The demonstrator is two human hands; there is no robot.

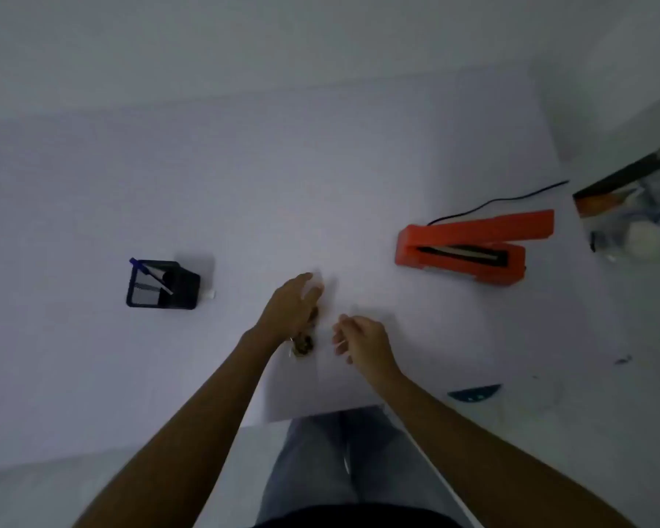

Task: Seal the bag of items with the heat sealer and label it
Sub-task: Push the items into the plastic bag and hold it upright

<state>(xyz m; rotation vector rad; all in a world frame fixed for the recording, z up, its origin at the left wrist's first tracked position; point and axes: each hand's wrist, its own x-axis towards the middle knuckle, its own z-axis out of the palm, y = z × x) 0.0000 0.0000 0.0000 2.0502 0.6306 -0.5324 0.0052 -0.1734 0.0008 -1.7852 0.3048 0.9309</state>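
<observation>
A clear bag with small brown items lies near the front edge of the white table; its outline is hard to make out in the blur. My left hand rests over the bag's upper part, fingers spread and curled onto it. Just right of the bag, my right hand pinches what looks like the bag's thin clear edge between fingertips. The orange heat sealer sits to the right, jaw raised, its black cord trailing back.
A black mesh pen holder with a blue pen stands at the left. A dark box with clear packets lies at the far right. A blue curved piece rests near the front right edge. My lap shows below the table.
</observation>
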